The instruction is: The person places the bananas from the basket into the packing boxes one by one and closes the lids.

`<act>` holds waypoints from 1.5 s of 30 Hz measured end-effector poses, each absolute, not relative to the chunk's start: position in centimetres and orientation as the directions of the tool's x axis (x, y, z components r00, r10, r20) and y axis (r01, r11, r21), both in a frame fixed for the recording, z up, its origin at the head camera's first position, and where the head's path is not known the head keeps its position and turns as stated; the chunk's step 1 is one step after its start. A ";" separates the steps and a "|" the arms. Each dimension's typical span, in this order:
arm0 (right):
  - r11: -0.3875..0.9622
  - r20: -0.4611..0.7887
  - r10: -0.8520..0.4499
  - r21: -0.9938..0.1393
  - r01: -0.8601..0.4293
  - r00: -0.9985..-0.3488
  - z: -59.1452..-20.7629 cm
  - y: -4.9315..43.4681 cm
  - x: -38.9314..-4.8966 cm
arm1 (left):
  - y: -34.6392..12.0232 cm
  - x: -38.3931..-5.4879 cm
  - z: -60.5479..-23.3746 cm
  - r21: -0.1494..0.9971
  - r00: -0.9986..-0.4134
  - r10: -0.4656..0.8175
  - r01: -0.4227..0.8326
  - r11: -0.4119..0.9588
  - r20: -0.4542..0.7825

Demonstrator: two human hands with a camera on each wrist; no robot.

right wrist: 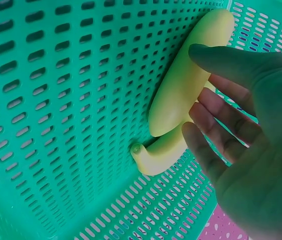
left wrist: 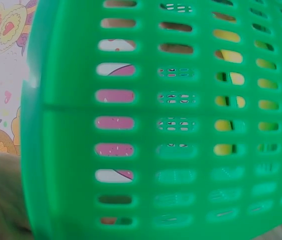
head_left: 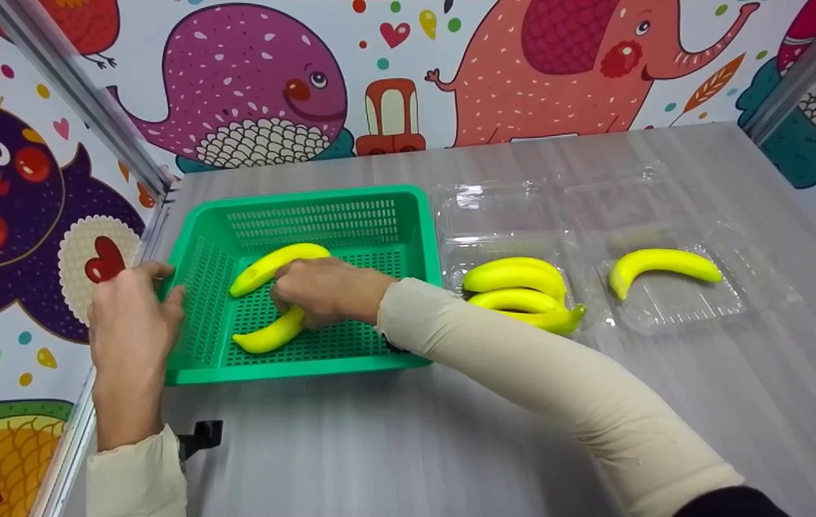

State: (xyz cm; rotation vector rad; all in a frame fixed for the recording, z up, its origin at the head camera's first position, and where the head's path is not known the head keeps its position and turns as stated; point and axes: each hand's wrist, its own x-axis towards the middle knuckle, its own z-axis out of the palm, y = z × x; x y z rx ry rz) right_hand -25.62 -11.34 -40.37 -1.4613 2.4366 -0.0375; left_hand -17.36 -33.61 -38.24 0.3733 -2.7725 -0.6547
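A green slotted basket (head_left: 307, 372) stands on the left of the table with two yellow bananas inside. My left hand (head_left: 131, 327) holds its left rim, thumb over the edge; the outer fingers are partly hidden. Inside the basket, my right hand (head_left: 332, 291) grips the nearer banana (head_left: 271, 334) from above and covers its right part. In the right wrist view the thumb lies over this banana (right wrist: 181, 85), with the fingers along its other side. The second banana (head_left: 264, 269) lies behind the hand, on the basket floor. The left wrist view shows mostly the basket wall (left wrist: 146, 110).
Right of the basket, an open clear plastic box (head_left: 451, 248) contains several bananas (head_left: 516, 276). Another clear box (head_left: 688, 316) beside it has one banana (head_left: 666, 266) in it. Printed walls (head_left: 408, 64) bound the table (head_left: 350, 445) at the back and left.
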 end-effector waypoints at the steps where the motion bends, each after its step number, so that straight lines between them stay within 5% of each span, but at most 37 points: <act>1: 0.483 -0.248 -0.865 -0.177 -0.858 -0.436 -40.4 -11.4 -25.6 | -33.7 -17.3 -38.3 0.465 -0.931 -0.308 -0.187 0.865 0.198; 45: 0.443 -0.155 -0.896 -0.266 -0.856 -0.416 -35.9 -9.5 -25.0 | -33.4 -17.4 -38.2 0.454 -0.928 -0.317 -0.201 0.868 0.195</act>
